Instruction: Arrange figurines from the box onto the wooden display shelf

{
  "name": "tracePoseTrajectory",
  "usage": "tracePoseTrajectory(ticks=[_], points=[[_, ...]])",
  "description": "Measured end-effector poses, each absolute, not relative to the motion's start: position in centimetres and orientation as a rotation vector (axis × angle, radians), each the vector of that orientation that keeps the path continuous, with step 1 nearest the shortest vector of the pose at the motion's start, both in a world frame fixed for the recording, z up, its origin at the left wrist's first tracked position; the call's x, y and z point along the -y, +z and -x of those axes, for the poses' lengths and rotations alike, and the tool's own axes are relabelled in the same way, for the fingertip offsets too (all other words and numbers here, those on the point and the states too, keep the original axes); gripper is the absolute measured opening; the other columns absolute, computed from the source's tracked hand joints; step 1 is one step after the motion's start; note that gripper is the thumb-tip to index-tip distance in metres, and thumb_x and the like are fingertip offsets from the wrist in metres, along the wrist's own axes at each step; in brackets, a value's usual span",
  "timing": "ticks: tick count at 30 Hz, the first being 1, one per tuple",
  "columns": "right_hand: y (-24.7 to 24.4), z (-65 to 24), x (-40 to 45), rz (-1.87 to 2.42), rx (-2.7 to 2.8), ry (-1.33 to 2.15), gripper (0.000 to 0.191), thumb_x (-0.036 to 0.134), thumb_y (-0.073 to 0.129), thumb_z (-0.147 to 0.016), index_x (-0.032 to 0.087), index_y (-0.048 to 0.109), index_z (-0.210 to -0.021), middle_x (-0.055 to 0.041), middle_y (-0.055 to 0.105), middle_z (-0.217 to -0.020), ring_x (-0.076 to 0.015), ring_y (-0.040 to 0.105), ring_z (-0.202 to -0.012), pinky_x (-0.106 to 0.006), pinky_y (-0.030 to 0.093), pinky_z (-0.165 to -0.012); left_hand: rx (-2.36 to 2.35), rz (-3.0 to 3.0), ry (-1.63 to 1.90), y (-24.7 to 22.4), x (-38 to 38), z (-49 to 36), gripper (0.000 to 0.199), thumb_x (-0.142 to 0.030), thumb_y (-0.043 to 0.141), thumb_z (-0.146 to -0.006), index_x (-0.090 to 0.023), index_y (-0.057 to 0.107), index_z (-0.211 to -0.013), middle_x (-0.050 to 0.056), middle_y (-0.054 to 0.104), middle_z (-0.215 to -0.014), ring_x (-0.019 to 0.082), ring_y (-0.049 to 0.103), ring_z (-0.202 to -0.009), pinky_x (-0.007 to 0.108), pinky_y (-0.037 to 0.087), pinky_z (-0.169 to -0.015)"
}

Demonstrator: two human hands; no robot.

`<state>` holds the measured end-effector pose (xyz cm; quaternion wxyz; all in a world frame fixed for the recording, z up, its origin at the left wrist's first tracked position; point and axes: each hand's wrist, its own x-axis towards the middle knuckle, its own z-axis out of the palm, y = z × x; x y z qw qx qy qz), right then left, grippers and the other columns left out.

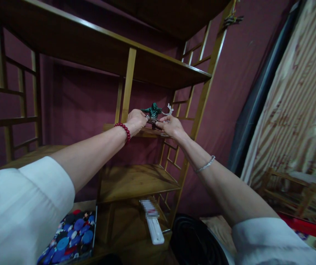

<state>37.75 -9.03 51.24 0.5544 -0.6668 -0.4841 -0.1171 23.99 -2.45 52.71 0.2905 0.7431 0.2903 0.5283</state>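
A small dark green hooded figurine (154, 110) stands upright at a narrow wooden shelf (147, 132), between my two hands. My left hand (136, 120), with a red bead bracelet at the wrist, closes its fingers on the figurine's left side. From the right, my right hand (171, 127) pinches its lower part. A pale branching piece (170, 109) sticks up just behind my right fingers; I cannot tell whether it belongs to the figurine. The figurine's base is partly hidden by my fingers.
Upright posts (129, 84) and a long upper board (113, 36) frame the spot. Below are a lower shelf (138, 180), a white power strip (155, 230) and a box of colourful bottle-cap-like discs (75, 233). A patterned curtain (290, 110) hangs at the right.
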Motion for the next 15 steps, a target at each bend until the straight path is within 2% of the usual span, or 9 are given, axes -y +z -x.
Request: tracePoseTrajectory(ticks=[15], points=[[51.3,-38.9,6.5,1.665,1.077,-0.266,0.023,0.031,0.067,-0.060,0.017,0.053,-0.073,0.0044,0.054,-0.056,-0.0075,0.045,-0.047,-0.021,0.038,-0.049,-0.802,-1.943,1.421,52.0,-0.1,-26.1,0.010,-0.014,0.065,-0.059,-0.017,0.067,-0.069,0.005,0.065,-0.068,0.015,0.057,-0.067,0.024,0.040,-0.059]])
